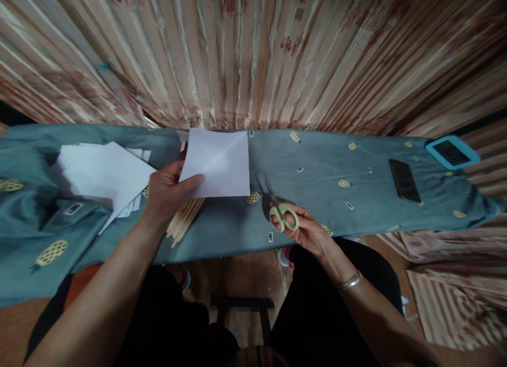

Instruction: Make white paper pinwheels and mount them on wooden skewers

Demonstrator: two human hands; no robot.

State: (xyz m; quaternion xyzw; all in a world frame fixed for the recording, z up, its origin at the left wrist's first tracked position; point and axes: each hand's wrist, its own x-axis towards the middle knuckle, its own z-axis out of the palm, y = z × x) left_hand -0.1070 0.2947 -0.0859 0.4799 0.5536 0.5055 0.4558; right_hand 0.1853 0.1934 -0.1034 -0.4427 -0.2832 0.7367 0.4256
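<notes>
A square white sheet of paper [222,163] with a faint diagonal crease is pinched at its lower left by my left hand [168,187], thumb on top. In my right hand [307,229] is a pair of scissors [283,217] with light green handles, the blades pointing up and away, apart from the paper. Thin wooden sticks [184,222] lie partly beneath the paper and my left hand. Left of that hand, a loose pile of white paper [99,171] rests on the cloth.
A teal cloth with yellow pineapple prints [317,156] covers the long table. To the right lie a dark phone [404,180] and a blue-framed device [453,151]. Pleated curtains [253,60] hang along the far edge. A small box [182,145] is half hidden behind the paper.
</notes>
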